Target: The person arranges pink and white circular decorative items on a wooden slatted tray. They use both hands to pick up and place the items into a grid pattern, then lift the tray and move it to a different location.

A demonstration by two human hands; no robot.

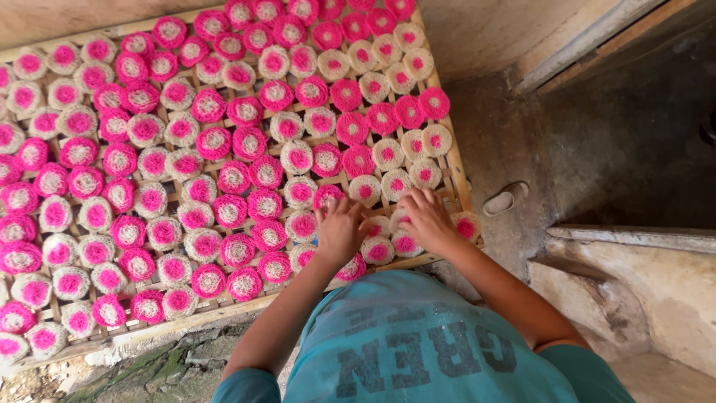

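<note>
Both hands press down at the near right corner of the bamboo rack [456, 175]. The left hand [339, 230], fingers spread, lies flat on pink-and-white noodle discs [379, 251]; the right hand [426, 218], fingers loosely apart, covers neighbouring discs. The discs lie flat, round, with no long axis; the rack's length runs left to right.

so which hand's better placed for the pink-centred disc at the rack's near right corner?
Right, probably. The right hand lies flat right beside that corner disc on the bamboo rack; the left hand rests further in, on other discs.
</note>
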